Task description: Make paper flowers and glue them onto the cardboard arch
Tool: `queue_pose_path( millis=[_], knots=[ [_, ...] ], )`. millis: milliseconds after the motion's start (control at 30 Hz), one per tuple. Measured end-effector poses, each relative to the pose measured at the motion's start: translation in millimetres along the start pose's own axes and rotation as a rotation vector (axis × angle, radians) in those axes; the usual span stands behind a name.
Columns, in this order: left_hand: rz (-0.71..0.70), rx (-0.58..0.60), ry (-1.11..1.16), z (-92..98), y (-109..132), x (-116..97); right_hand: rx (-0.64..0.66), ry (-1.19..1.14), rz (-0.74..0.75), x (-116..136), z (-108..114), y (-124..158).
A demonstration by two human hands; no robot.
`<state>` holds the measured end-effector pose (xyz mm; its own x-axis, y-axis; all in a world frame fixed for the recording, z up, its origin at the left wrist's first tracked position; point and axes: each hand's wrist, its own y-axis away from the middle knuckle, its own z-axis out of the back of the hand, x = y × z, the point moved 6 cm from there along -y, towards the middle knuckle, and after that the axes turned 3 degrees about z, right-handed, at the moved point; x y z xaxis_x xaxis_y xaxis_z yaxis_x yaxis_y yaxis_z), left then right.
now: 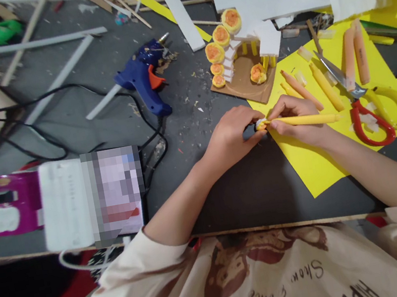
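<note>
My right hand [295,118] grips a yellow marker [311,120] like a pen, its tip pointing left. That tip meets a small white, yellow and orange piece [261,124] pinched between the thumb and fingers of my left hand [232,135]; much of the piece is hidden. Just beyond my hands stands a small model [224,90] on a brown cardboard base, with white steps and several round yellow-and-orange decorations [214,53]. Under my right hand lies a yellow sheet [314,174]. Orange markers [302,89] and another yellow marker [327,86] rest on it.
Red-and-yellow-handled scissors [355,90] lie open on the sheet. A blue glue gun [142,76] with a trailing black cable sits left of the model. A phone-like screen [120,193], white box [64,205] and purple device [14,204] occupy the left front. Card strips and sticks litter the back.
</note>
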<state>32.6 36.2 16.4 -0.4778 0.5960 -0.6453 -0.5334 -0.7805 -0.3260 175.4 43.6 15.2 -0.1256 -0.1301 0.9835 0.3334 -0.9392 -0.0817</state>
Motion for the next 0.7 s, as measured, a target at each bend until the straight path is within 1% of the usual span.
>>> queue_pose_path(
  millis=[333, 433, 600, 700],
  knots=[
    [0.006, 0.023, 0.01, -0.7, -0.3, 1.1, -0.008, -0.036, -0.015, -1.9, 1.0, 0.7],
    [0.018, 0.038, 0.002, -1.5, -0.1, 1.5, -0.011, -0.015, -0.014, -1.8, 1.1, 0.5],
    [0.014, 0.024, 0.012, -1.0, 0.4, 1.0, -0.03, 0.027, -0.015, -0.6, 2.9, 0.5],
    [0.022, 0.029, 0.015, -1.7, 0.4, 1.4, -0.014, 0.019, -0.014, -0.9, 1.9, 0.9]
  ],
)
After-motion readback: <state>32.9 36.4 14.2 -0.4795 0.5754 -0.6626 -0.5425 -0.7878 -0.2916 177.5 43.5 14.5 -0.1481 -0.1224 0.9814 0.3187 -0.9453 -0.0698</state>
